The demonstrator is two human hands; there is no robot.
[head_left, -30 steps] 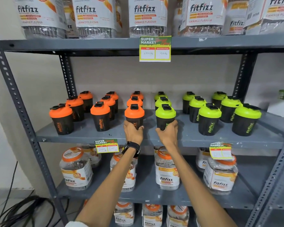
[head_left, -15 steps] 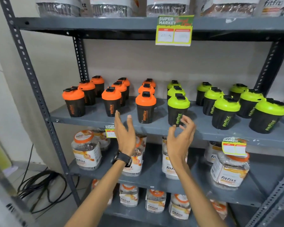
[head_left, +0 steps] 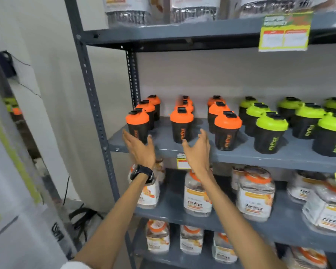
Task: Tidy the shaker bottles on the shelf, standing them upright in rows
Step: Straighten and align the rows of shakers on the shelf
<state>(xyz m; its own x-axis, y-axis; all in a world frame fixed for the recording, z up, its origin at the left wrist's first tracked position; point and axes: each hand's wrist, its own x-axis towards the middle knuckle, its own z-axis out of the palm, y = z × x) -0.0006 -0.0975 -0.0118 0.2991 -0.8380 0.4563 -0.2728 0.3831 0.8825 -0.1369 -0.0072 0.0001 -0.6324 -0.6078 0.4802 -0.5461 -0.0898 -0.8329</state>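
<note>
Left hand, right hand — spread, empty — at shelf edge

Clear jars with orange lids stand on the lower tiers, their labels reading "fitfizz". A yellow-green price tag hangs from the top tier's edge. Black cables lie coiled on the floor beside the white wall.
</note>
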